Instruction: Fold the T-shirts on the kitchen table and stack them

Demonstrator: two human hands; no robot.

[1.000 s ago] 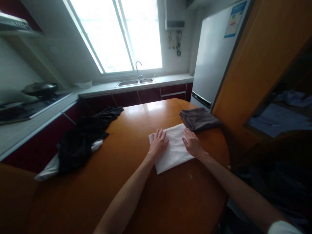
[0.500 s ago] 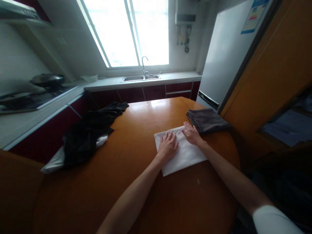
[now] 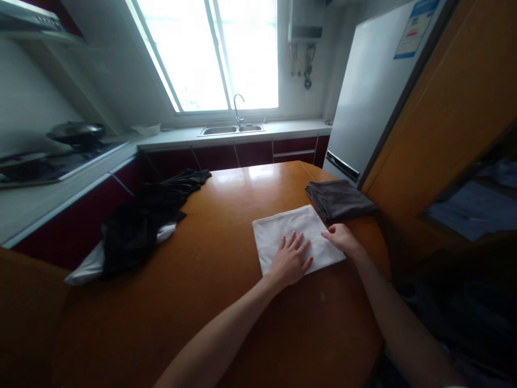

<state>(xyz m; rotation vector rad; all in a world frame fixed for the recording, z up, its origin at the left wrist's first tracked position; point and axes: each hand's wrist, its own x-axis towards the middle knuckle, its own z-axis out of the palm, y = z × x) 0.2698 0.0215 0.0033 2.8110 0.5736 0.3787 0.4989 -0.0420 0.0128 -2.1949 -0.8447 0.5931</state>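
Note:
A folded white cloth (image 3: 278, 229) lies flat on the wooden table, roughly square, its exact kind not visible. My left hand (image 3: 290, 258) rests on its near middle part, palm down with fingers spread. At the cloth's right edge is my right hand (image 3: 340, 237), its fingers curled and thumb and forefinger brought together on that edge. Just beyond the right hand lies a folded dark grey cloth (image 3: 341, 199), apart from the hand and close to the white one's far right corner.
The brown wooden table (image 3: 226, 231) has a rounded edge. On its left lies a heap of black clothing (image 3: 133, 231) with white fabric (image 3: 86, 267) showing beneath. A refrigerator (image 3: 363, 91) stands behind at right. A sink (image 3: 230, 130) and a pan on a stove (image 3: 76, 132) line the counter.
My right hand has drawn back from the cloth's far edge to its right edge, and its fingers have curled. My left hand has slid slightly nearer and to the right, still flat.

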